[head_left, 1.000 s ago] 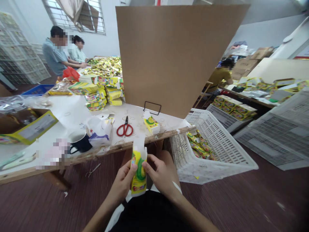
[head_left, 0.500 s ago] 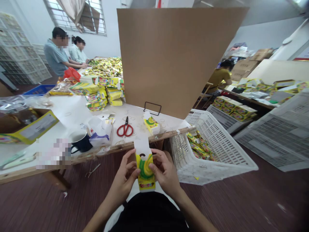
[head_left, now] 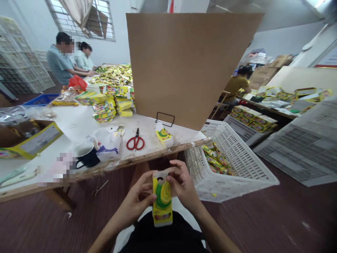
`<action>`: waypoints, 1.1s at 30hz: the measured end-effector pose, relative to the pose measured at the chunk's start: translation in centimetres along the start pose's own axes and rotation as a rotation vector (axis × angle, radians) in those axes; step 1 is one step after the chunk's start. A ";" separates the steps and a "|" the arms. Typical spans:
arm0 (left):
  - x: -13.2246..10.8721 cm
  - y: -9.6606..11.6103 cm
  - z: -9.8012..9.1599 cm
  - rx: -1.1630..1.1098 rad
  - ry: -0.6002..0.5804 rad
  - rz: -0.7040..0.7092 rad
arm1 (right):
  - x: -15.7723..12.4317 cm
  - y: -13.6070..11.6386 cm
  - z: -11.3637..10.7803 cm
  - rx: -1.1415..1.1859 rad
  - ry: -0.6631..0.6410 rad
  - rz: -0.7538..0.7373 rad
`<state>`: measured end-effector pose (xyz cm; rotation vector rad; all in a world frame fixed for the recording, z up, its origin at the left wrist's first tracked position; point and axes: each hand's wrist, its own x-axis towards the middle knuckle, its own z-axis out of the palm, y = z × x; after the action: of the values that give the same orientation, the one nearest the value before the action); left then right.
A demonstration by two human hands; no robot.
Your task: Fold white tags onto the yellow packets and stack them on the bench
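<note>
A small yellow and green carton (head_left: 162,202) with a white hang tab is held upright over my lap. My left hand (head_left: 138,202) grips its left side with thumb on the front. My right hand (head_left: 181,184) pinches the folded top flap and holds the right side. A second carton of the same kind (head_left: 164,136) lies on the white table (head_left: 79,123) just beyond my hands, near red-handled scissors (head_left: 135,141). To my right a white slotted basket (head_left: 237,158) holds several finished cartons.
A tall brown cardboard sheet (head_left: 189,66) stands on the table in a wire holder. A dark mug (head_left: 85,154) and a crumpled bag sit at the table's near edge. Stacks of yellow packs (head_left: 107,102) lie farther back. Three people sit at other tables. Empty grey crates (head_left: 302,147) lie right.
The carton's tall white flap has been folded down over its top. Both hands have shifted slightly up the carton, which now faces me squarely.
</note>
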<state>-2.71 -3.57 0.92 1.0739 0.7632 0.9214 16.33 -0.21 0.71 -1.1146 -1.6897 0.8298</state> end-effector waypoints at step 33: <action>0.6 0.2 -0.5 -0.022 0.128 0.042 | 1.1 -1.1 -0.1 0.035 -0.276 0.122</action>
<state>-2.92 -2.85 0.94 1.0225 0.8362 1.0398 15.89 0.42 2.08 -1.1275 -1.8364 1.1289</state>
